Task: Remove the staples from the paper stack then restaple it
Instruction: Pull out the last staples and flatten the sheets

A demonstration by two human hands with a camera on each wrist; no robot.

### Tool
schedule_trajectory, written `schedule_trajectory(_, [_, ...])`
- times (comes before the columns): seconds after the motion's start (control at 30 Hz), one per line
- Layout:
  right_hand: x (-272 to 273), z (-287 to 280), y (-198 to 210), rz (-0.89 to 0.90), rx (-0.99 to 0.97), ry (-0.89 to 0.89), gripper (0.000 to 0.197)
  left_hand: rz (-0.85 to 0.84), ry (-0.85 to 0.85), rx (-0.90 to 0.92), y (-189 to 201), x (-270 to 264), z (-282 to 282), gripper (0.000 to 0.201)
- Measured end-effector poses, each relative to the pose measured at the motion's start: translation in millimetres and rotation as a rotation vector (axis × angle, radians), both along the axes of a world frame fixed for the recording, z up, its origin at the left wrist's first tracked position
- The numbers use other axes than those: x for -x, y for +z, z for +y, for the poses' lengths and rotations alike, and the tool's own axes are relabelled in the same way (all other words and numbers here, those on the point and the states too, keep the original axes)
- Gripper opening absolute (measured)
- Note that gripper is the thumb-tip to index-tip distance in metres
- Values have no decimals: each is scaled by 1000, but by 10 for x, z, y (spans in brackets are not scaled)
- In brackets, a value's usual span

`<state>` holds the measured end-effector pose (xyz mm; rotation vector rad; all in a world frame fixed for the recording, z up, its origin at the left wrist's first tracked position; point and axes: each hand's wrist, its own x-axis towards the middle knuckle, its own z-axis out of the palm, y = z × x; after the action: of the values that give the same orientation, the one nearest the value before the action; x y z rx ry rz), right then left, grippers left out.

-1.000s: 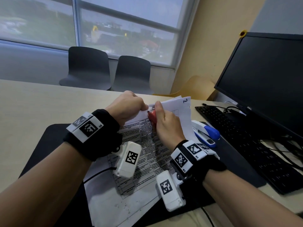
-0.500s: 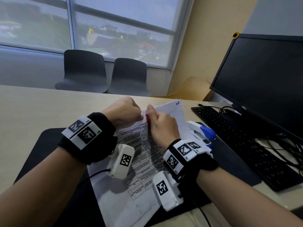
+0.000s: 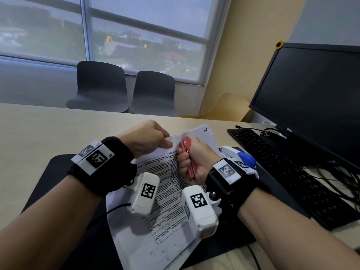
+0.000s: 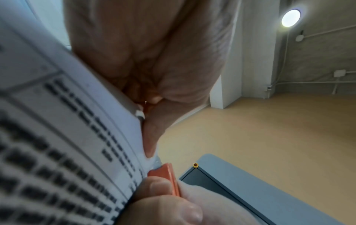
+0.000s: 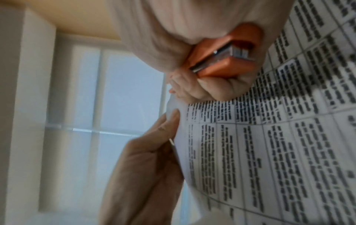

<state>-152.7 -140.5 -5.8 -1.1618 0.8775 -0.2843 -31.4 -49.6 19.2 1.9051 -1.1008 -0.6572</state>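
Observation:
A printed paper stack (image 3: 165, 191) lies on a black desk mat (image 3: 48, 184), its far corner lifted. My left hand (image 3: 148, 141) pinches that top left corner of the paper stack (image 4: 67, 121), thumb on the printed side. My right hand (image 3: 192, 158) is curled round a red staple remover (image 3: 187, 152), held just right of the pinched corner with its metal tip pointing up. In the right wrist view the staple remover (image 5: 227, 56) shows orange with metal jaws, beside the paper stack (image 5: 279, 144). I cannot make out a staple.
A white and blue stapler (image 3: 239, 156) lies on the mat behind my right wrist. A black keyboard (image 3: 288, 172) and a dark monitor (image 3: 311, 106) stand to the right, with cables (image 3: 342, 184). Two dark chairs (image 3: 120, 90) sit beyond the table's far edge.
My right hand has turned and drawn back slightly from the corner, so the red staple remover shows again with its tip up. My left hand keeps its pinch on the corner.

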Motion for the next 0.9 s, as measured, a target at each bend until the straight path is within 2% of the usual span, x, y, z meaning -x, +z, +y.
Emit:
schedule_trajectory(0.07, [5, -7, 23, 42, 64, -2, 43, 26, 16, -1, 2, 5, -5, 8])
schedule_trajectory(0.1, [-14, -2, 15, 79, 175, -27, 51, 16, 31, 2, -2, 10, -10, 8])
schedule_trajectory(0.17, [-53, 35, -37, 180, 522, -47, 69, -33, 70, 3, -5, 18, -14, 10])
schedule_trajectory(0.23, [-42, 86, -51, 312, 902, -6, 77, -74, 107, -7, 11, 46, 0, 14])
schedule_trajectory(0.37, [17, 187, 78, 536, 1420, 28, 57, -117, 144, -15, 51, 79, 1, 14])
schedule_trajectory(0.43, [-4, 191, 154, 692, 1675, 56, 53, -118, 167, -9, 62, 65, -8, 11])
schedule_trajectory(0.53, [-15, 159, 169, 793, 1945, 142, 51, -155, 170, -28, 93, 60, -3, 12])
schedule_trajectory(0.6, [14, 88, 182, 864, 1992, 144, 47, -200, 172, -55, 94, 80, -5, 19])
schedule_trajectory(0.67, [85, -16, 179, 884, 1916, 112, 45, -213, 176, -67, 91, 88, -13, 23])
schedule_trajectory(0.8, [303, -181, 197, 756, 1777, 80, 57, -187, 144, -116, 88, 27, -14, 23])
schedule_trajectory(0.9, [465, -279, 250, 691, 1449, 146, 66, -173, 120, -164, 64, 10, 8, 18])
